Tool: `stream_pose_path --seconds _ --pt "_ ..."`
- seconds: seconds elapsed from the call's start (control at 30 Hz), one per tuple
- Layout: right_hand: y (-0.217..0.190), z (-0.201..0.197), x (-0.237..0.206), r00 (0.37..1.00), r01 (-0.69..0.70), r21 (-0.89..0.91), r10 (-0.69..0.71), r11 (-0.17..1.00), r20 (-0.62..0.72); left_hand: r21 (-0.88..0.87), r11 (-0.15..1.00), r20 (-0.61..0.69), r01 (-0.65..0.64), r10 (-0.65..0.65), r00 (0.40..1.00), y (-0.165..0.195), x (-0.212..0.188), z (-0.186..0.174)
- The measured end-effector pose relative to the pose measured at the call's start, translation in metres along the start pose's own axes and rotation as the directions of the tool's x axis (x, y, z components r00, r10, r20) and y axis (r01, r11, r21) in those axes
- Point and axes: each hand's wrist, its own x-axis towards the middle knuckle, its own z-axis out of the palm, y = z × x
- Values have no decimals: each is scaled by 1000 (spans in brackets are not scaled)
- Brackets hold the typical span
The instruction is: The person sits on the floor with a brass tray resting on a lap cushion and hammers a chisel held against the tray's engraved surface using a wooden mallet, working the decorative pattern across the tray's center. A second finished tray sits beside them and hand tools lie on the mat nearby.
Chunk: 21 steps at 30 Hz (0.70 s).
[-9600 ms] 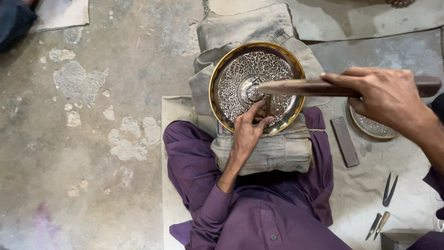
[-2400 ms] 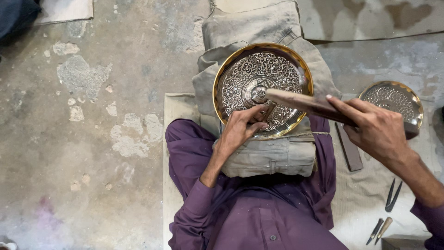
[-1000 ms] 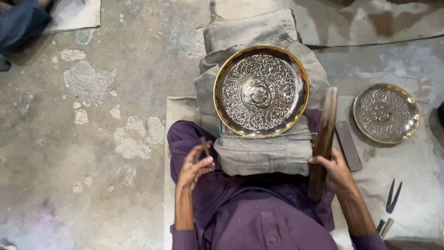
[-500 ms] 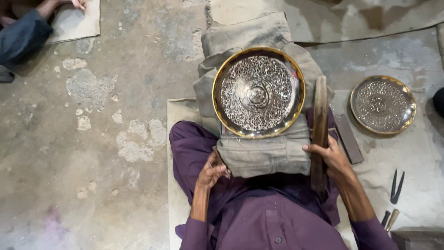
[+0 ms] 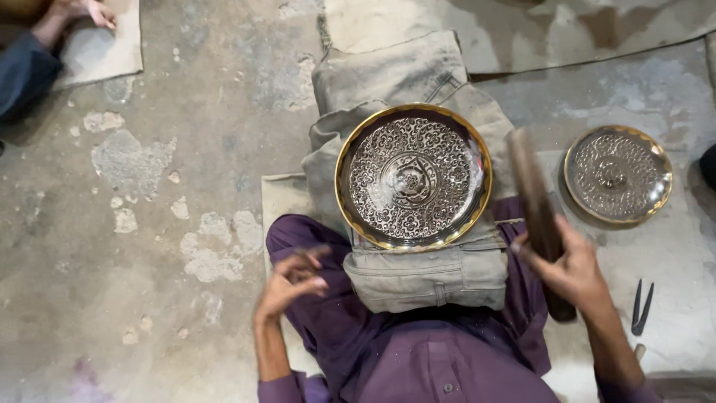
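**Two engraved plates, one wooden stick, two hands off the metal**

There are two round engraved metal plates in view. The larger plate, silver-patterned with a golden rim, lies flat on a folded grey cloth bundle that rests across the person's lap, over purple clothing. The smaller plate, of the same make, lies by itself on the floor sheet to the right, well apart from the first.

The right hand grips one long dark wooden stick near its lower part, fingers wrapped around it; the stick stands roughly upright in the frame, between the two plates, just beside the larger plate's right rim but not visibly touching it.

The left hand hovers over the left thigh, below and left of the larger plate, with fingers curled loosely inward. It may be pinching a small slim tool, but motion blur makes that hard to tell.

On the sheet at the far right lies one pair of dark metal pincers, and one pale tool tip shows just below them.

At the top left corner, one hand of another person rests on a separate grey mat, above a blue sleeve. The floor is patchy concrete.
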Motion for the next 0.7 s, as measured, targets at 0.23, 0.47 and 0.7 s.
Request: stream_pose_path --seconds 0.23,0.47,0.7 --pt "-52 24 37 986 160 -77 -164 984 -39 135 981 91 -137 125 988 34 23 15" --pt "-52 20 65 920 376 -207 -391 903 -34 333 943 69 3 -28 997 45 16 42" --pt "-73 7 66 899 390 -293 -429 873 -84 451 871 51 -195 193 980 68 -4 67"
